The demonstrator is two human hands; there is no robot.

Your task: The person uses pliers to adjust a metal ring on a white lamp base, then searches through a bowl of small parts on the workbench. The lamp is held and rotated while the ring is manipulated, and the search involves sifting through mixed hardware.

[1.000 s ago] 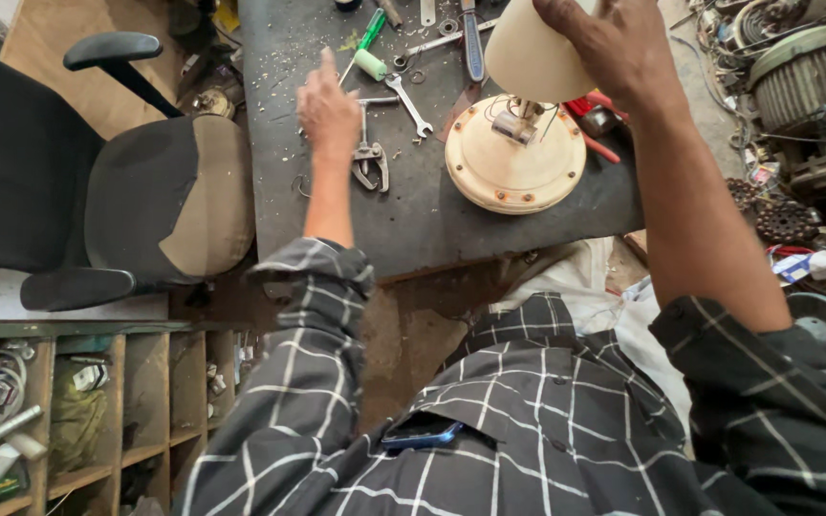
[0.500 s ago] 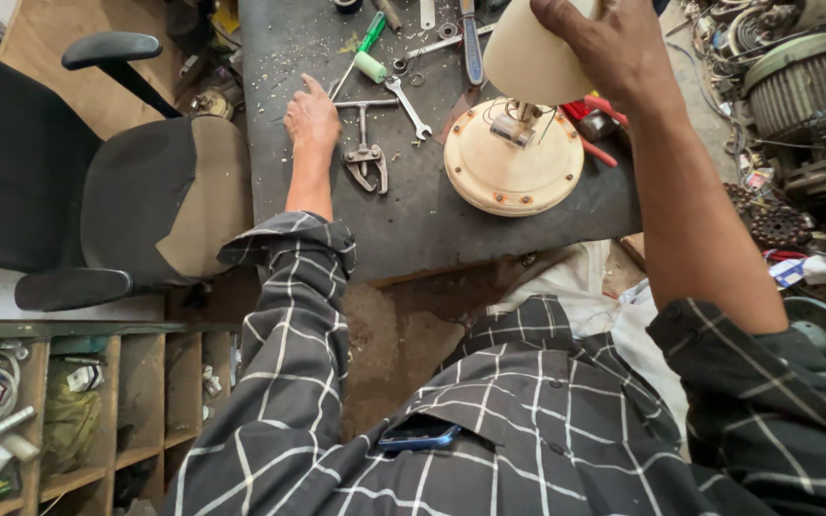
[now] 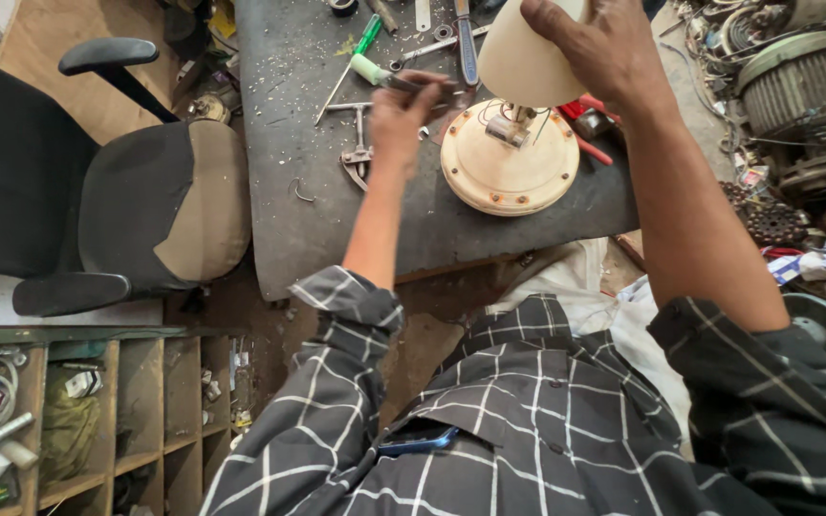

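Nearest to the camera is the checked shirt [image 3: 528, 420] of the person, who leans over a dark workbench [image 3: 289, 143]. The left hand [image 3: 402, 110] is closed around a thin metal tool [image 3: 423, 88], probably a screwdriver, and holds it above the bench just beside the round cream motor housing [image 3: 509, 172]. This housing lies flat on the bench, with its short shaft and some wires pointing up in the middle. It looks like stiff metal and rather heavy, so I judge it is best gripped by the rim with a whole hand; the wires are the delicate part.

A little further, the right hand [image 3: 614, 53] grasps a cream cone-shaped cover [image 3: 518, 62] from the top and holds it just above the shaft. The cover seems thin, light and smooth, so it may slip or dent. Behind lie a puller tool [image 3: 360, 153], a green-handled screwdriver [image 3: 360, 43] and wrenches [image 3: 427, 48].
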